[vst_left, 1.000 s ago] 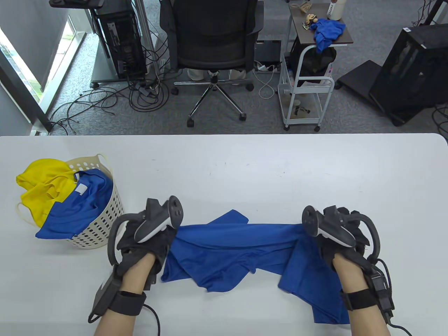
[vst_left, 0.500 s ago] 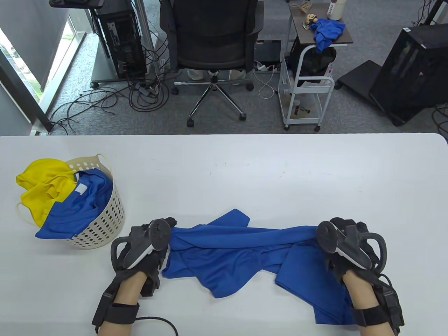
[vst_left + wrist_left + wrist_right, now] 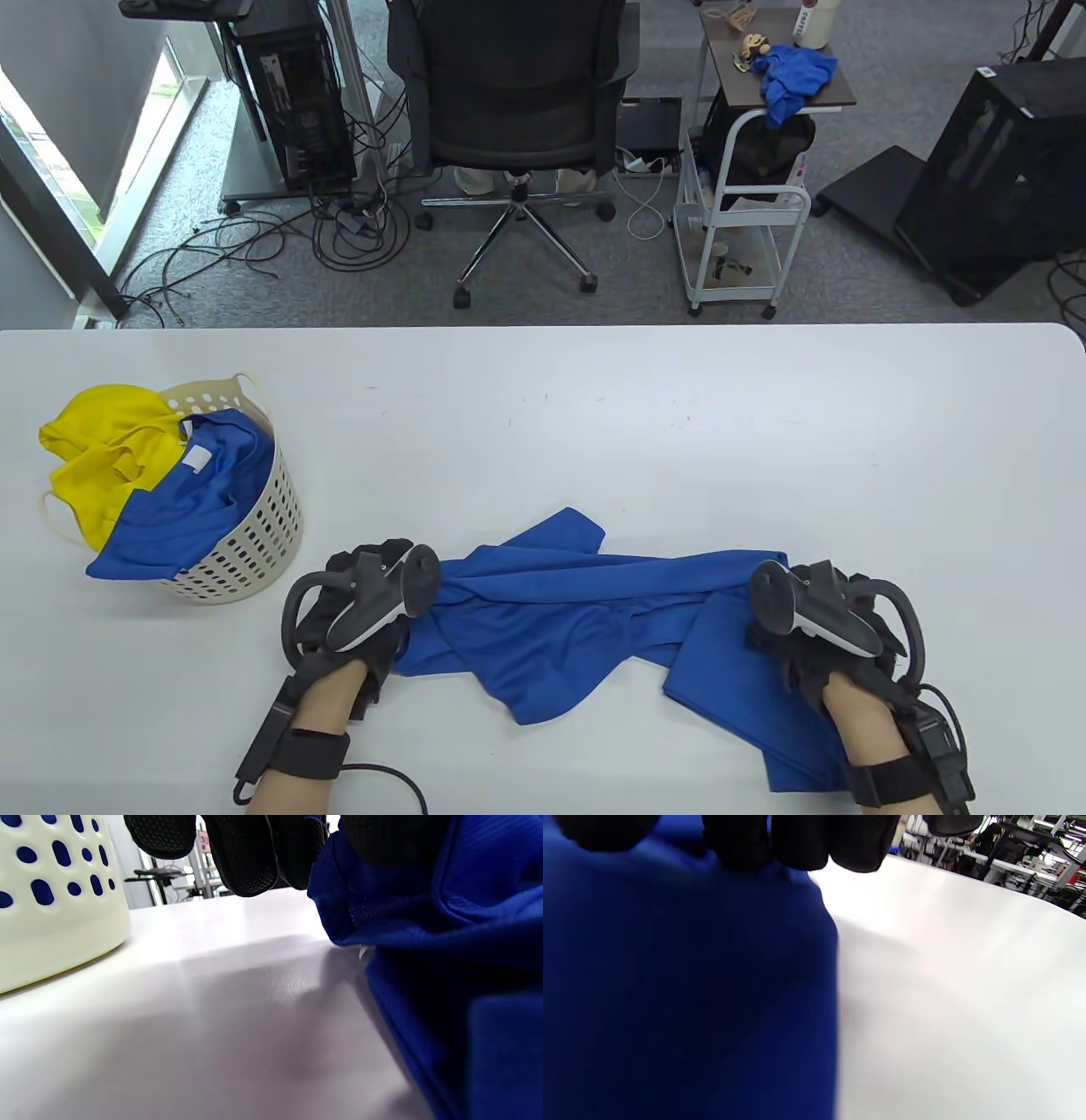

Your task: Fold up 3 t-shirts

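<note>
First shirt of three, unfolded. Left hand point(image 3: 361, 607) and right hand point(image 3: 819, 632) each hold an end of the blue t-shirt point(image 3: 560, 620) in a closed grip, low over the desk point(image 3: 594, 407). Two shirts wait in the basket point(image 3: 242, 543).

left hand point(image 3: 356, 620): lower left of frame, low over the table, fingers point(image 3: 250, 857) curled, gripping blue cloth | right hand point(image 3: 819, 645): lower right, knuckles down, fingers point(image 3: 797, 844) bunched on cloth
</note>
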`<state>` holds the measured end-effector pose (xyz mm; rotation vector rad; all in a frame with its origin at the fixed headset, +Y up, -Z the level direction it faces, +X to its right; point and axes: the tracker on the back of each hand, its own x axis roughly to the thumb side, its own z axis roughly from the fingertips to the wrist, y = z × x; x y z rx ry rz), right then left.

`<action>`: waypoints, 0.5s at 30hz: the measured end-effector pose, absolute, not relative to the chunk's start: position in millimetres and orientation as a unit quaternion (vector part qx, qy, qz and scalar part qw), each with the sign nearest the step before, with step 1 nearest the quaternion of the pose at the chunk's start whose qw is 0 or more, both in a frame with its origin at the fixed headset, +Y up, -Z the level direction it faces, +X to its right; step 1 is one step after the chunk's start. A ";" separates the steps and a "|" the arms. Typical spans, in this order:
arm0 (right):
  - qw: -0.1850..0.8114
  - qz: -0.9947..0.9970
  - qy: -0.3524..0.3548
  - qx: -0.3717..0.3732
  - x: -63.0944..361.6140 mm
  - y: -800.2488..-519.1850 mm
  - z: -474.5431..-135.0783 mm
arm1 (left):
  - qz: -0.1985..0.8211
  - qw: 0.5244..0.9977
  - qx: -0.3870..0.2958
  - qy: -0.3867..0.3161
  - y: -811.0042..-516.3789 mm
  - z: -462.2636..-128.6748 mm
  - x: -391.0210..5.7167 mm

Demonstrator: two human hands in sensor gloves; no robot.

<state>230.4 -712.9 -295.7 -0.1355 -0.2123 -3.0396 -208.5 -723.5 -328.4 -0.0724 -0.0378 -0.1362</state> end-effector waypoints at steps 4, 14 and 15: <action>0.052 -0.988 -0.115 -0.089 213.6 -721.7 -290.4 | -0.033 0.999 -0.002 -0.009 -712.1 -325.1 -216.6; 0.103 -0.991 -0.030 -0.077 210.7 -725.2 -294.2 | -0.023 0.999 0.028 0.032 -703.4 -319.8 -235.7; 0.084 -0.994 0.007 -0.065 220.1 -713.1 -292.2 | -0.021 0.999 0.031 0.040 -702.5 -319.8 -238.8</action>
